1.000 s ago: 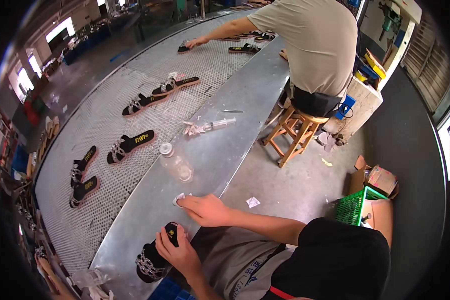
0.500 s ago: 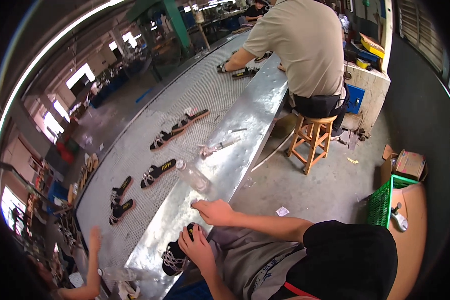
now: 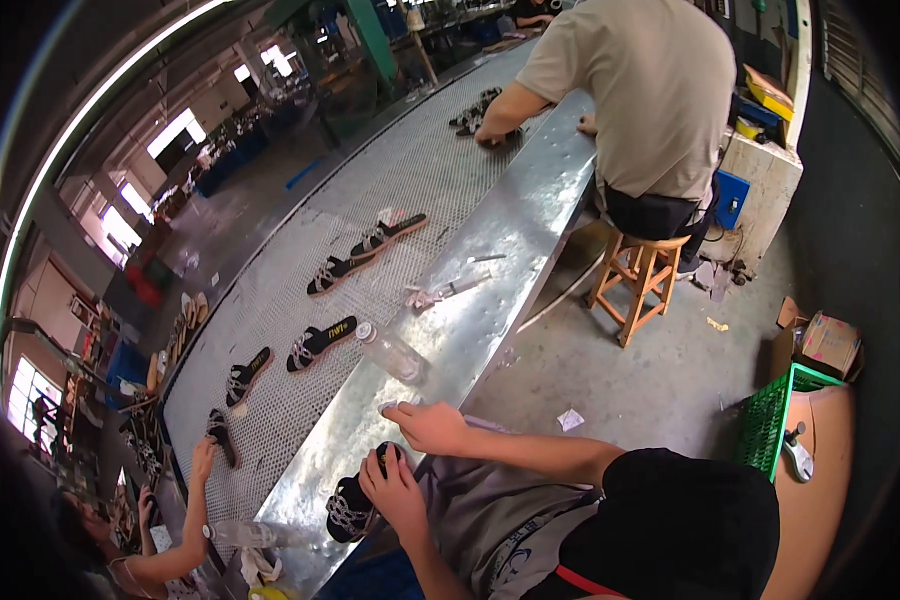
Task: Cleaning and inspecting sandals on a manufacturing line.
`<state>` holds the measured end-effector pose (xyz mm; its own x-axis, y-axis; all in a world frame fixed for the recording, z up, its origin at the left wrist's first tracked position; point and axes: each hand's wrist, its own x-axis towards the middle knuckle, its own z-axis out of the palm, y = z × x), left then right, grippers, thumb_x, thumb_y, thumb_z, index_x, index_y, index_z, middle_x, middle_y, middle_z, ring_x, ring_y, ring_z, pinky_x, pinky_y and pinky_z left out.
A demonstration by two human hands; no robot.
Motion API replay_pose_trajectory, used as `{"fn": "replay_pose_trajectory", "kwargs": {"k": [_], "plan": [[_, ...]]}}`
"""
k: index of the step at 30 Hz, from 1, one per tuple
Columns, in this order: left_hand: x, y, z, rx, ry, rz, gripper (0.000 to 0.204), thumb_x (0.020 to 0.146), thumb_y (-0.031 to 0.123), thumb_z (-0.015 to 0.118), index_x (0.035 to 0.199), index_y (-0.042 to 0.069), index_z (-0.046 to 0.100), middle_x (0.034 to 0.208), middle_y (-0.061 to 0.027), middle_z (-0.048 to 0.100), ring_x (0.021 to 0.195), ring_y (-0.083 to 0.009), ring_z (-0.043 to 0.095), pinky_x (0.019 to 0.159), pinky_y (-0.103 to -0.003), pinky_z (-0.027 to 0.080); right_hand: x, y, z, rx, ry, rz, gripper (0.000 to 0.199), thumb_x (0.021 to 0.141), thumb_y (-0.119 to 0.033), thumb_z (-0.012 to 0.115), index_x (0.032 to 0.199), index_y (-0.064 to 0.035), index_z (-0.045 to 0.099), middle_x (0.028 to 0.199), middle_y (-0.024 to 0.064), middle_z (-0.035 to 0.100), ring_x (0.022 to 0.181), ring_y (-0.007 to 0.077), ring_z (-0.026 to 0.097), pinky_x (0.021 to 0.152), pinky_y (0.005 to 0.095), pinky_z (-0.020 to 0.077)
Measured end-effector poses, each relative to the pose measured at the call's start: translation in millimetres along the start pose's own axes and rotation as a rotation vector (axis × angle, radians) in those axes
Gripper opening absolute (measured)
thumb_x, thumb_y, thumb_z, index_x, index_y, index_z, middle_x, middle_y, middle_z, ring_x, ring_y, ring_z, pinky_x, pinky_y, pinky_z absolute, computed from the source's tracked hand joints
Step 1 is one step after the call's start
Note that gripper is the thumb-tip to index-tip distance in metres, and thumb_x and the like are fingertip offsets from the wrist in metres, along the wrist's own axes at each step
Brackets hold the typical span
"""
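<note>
My left hand (image 3: 395, 488) is closed around a black sandal (image 3: 348, 508) with patterned straps, held at the near edge of the metal bench (image 3: 345, 430). Just beyond it, my right hand (image 3: 432, 428) is closed with fingertips pinched low over the bench; what they hold, if anything, is too small to make out. A clear plastic bottle (image 3: 392, 355) stands close by. Farther along the bench lie a brush-like tool (image 3: 448, 291) and a thin short stick (image 3: 486, 258).
Several black sandals (image 3: 320, 343) lie on the mesh-topped belt (image 3: 280, 300). At lower left a co-worker's hand (image 3: 204, 458) touches one sandal; a second bottle (image 3: 240, 534) is nearby. Another person (image 3: 640, 100) sits on a wooden stool (image 3: 638, 285). A green crate (image 3: 770, 420) is at right.
The co-worker at lower left has reached up to a sandal, which now lies apart from its neighbour. The seated person's arm has shifted over the far sandals. My hands stay nearly in place.
</note>
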<state>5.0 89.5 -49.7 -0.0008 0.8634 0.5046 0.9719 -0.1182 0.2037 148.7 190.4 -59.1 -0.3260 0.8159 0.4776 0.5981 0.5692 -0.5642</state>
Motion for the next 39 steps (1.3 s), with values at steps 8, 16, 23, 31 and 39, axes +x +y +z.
{"fn": "replay_pose_trajectory", "kwargs": {"k": [8,16,23,31,39], "plan": [[19,4,-3,0.110,-0.080,0.046,0.026,0.095,0.015,0.066,0.120,0.009,0.072,0.125,-0.0182,0.066,0.118,-0.0411,0.060,0.100,-0.052,0.049,-2,7,-1,-0.084,-0.009,-0.044,0.043,0.088,-0.026,0.064,0.129,-0.0166,0.057,0.093,0.0023,0.061,0.066,0.0248,0.069,0.050,0.0392,0.0542],[68,22,-27,0.191,-0.316,0.106,0.013,0.089,0.012,0.065,0.101,0.010,0.070,0.101,-0.0066,0.069,0.091,-0.0283,0.067,0.072,-0.040,0.056,-8,9,-2,-0.056,0.086,-0.086,0.041,0.082,-0.025,0.065,0.122,-0.0168,0.063,0.088,-0.0011,0.058,0.066,0.0164,0.066,0.051,0.0303,0.0530],[65,8,-41,0.226,-0.564,0.053,0.019,0.088,0.011,0.063,0.105,0.008,0.069,0.106,-0.0072,0.067,0.094,-0.0290,0.066,0.073,-0.040,0.056,-9,-2,-12,0.000,0.102,-0.134,0.030,0.078,-0.019,0.068,0.107,-0.0141,0.071,0.083,-0.0026,0.064,0.064,0.0148,0.066,0.053,0.0281,0.0494],[89,16,-29,0.148,-0.448,0.200,0.024,0.075,0.009,0.064,0.099,0.004,0.064,0.097,-0.0066,0.060,0.089,-0.0229,0.064,0.065,-0.033,0.056,-2,24,-6,-0.137,0.100,-0.134,0.029,0.080,-0.019,0.066,0.109,-0.0179,0.069,0.079,0.0034,0.061,0.057,0.0221,0.061,0.048,0.0358,0.0479],[80,-19,-26,-0.078,-0.364,0.006,0.014,0.087,0.010,0.071,0.100,0.008,0.075,0.096,-0.0035,0.070,0.087,-0.0246,0.069,0.073,-0.036,0.055,-1,13,2,-0.046,0.180,-0.108,0.031,0.078,0.002,0.068,0.108,-0.0082,0.067,0.072,0.0035,0.055,0.047,0.0203,0.050,0.043,0.0316,0.0380]]}}
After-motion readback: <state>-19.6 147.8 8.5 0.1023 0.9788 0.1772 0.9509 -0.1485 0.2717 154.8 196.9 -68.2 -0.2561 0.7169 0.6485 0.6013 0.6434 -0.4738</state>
